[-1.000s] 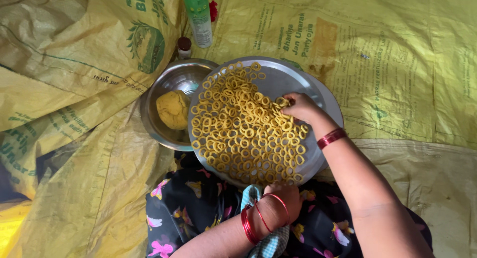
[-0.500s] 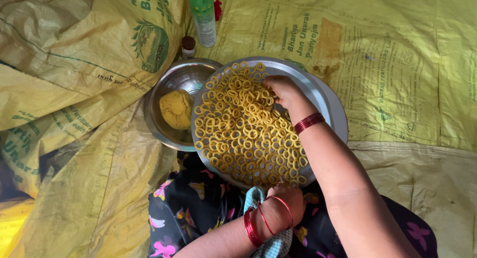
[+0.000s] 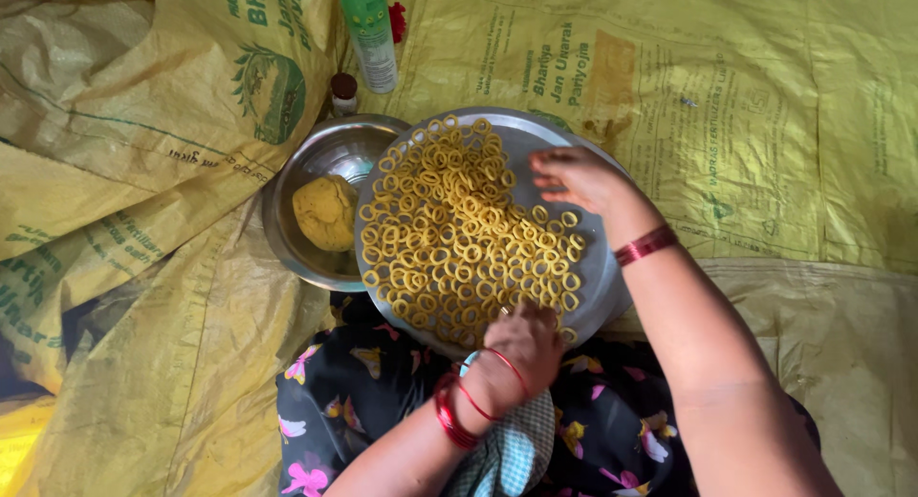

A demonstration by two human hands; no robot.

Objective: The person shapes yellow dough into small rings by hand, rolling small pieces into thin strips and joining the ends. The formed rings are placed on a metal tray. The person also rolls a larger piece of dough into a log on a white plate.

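Here the landmark is the wide round steel plate [image 3: 598, 267], which rests over the person's lap on the black flowered cloth [image 3: 363, 401] and carries a thick spread of small yellow dough rings [image 3: 459, 234]. The right hand [image 3: 579, 176] hovers over the far right part of that plate, palm down, its fingers [image 3: 547, 162] loosely spread and lightly curled just above the bare metal at the edge of the rings; whether a ring sits under the fingertips cannot be told. The left hand [image 3: 524, 344], with red bangles at the wrist, is at the near rim of the plate, fingers bent inward close to the nearest rings, and it seems to steady the rim or pinch something small, though what it holds is hidden. Left of the plate, partly tucked under its edge, stands a smaller round steel bowl [image 3: 306, 186] with a lump of yellow dough [image 3: 325, 212] inside. Beyond the plate, on the yellow woven sack sheeting [image 3: 765, 124] that covers the floor, stand a green plastic bottle [image 3: 368, 33] and a small brown-capped jar [image 3: 343, 92]. Judging from how crowded the rings lie, the work would go best with a light touch: setting each ring flat on the bare strip at the right, apart from its neighbours so none stick or lose shape, while the plate is kept level on the lap.
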